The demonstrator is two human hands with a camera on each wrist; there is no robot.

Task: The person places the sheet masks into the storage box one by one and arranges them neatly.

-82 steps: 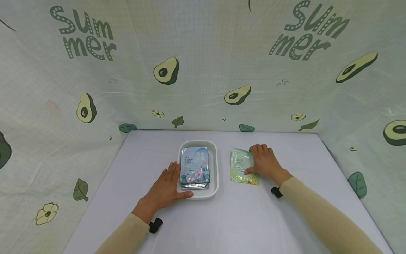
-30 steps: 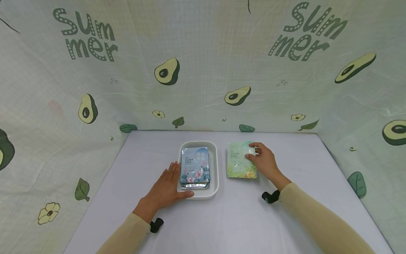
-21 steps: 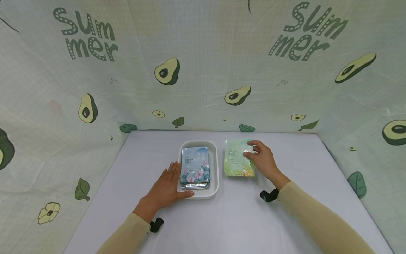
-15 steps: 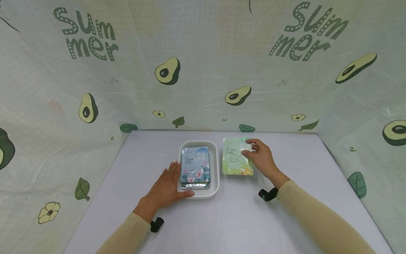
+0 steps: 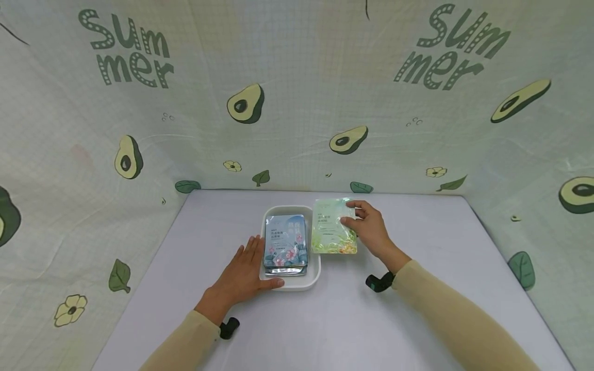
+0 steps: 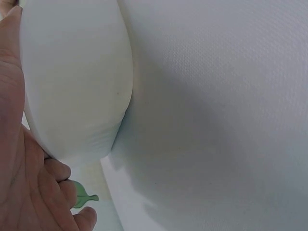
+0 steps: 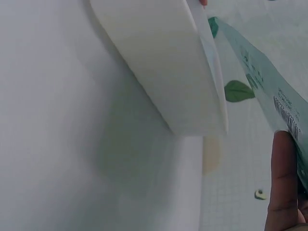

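A white rectangular tray [image 5: 313, 273] stands on the table, with blue floral sheet mask packets [image 5: 284, 242] stacked inside it. My left hand [image 5: 241, 275] rests against the tray's left side, fingers straight and thumb along the front rim. In the left wrist view the fingers of my left hand [image 6: 33, 178] lie against the tray's outer wall [image 6: 77, 86]. Between thumb and fingers, my right hand [image 5: 371, 226] pinches a green sheet mask packet [image 5: 331, 229] by its right edge. This packet is raised above the table and overlaps the tray's right rim. Its barcoded back [image 7: 284, 108] shows in the right wrist view.
The table [image 5: 343, 319] has a white cover. Behind and beside it hangs a pale cloth [image 5: 297, 103] printed with avocados, leaves and the word "summer". A black wrist camera [image 5: 379, 282] sits below my right wrist, another wrist camera [image 5: 229, 328] below my left.
My right hand has picked the green sheet mask packet off the table and carried it left, up to the tray's right rim. The left hand and tray stay in place.
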